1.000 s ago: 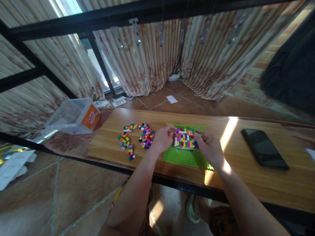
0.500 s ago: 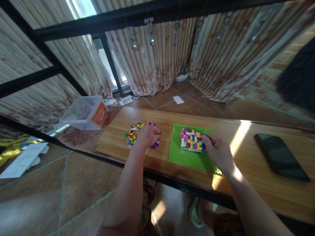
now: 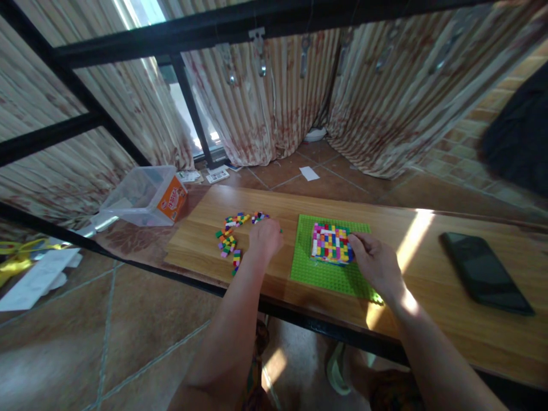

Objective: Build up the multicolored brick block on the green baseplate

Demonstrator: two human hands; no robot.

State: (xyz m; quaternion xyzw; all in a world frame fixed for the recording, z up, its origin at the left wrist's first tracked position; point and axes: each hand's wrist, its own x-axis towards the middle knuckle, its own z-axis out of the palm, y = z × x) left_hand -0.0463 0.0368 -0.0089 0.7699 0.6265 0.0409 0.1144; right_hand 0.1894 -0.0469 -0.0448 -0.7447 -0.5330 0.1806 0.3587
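My left hand (image 3: 266, 237) is lowered over the right side of a scattered pile of small coloured toy bricks (image 3: 226, 242). Its fingers are drawn together and point down, and whatever they pinch is hidden under the hand. To its right, a green studded baseplate (image 3: 302, 268) carries a low rectangular build of multicoloured bricks (image 3: 330, 244). At the build's right edge rests my right hand (image 3: 377, 260), with thumb and fingers closed and touching that edge. Whether a loose brick is between those fingers cannot be made out.
A black phone (image 3: 486, 273) lies on the wooden table (image 3: 265, 200) at the right. Beyond the table's left end, a clear plastic box (image 3: 148, 197) with an orange label stands on the floor. A black metal bar (image 3: 274, 25) with hanging clips crosses above.
My left hand has shifted right over the pile, exposing a small cluster of bricks at its lower left. My right hand stays at the build's right edge.
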